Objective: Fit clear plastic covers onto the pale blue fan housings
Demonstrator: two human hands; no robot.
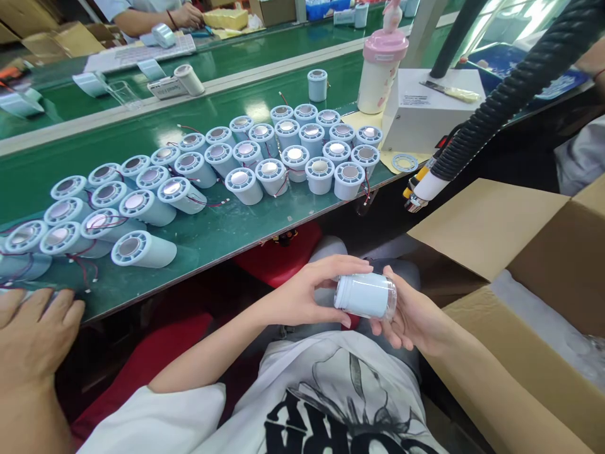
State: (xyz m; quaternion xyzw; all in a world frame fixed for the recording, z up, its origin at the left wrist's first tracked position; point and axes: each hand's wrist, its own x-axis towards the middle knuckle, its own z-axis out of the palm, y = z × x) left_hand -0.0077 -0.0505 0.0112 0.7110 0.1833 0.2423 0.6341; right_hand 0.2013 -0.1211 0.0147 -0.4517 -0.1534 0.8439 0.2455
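Note:
A light-blue cylinder [367, 295] lies on its side in the air above my lap, inside a clear plastic cover [391, 297]. My left hand [309, 293] grips its left end between thumb and fingers. Around the clear right end, my right hand [409, 315] curls its fingers and thumb, palm partly up. On the green bench [208, 243] beyond stand several similar light-blue cylinders [243, 186], with slotted rims, round silvery or grey discs on top and thin red-and-black wires. The nearest one [144, 250] leans to one side.
An open cardboard box [501, 328] with clear plastic inside stands at my right. A black flexible hose [501, 107] with a metal tip hangs above it. A pink-lidded cup [382, 69] and white stand [430, 107] are at the back. A co-worker's hand [35, 328] rests at the left edge.

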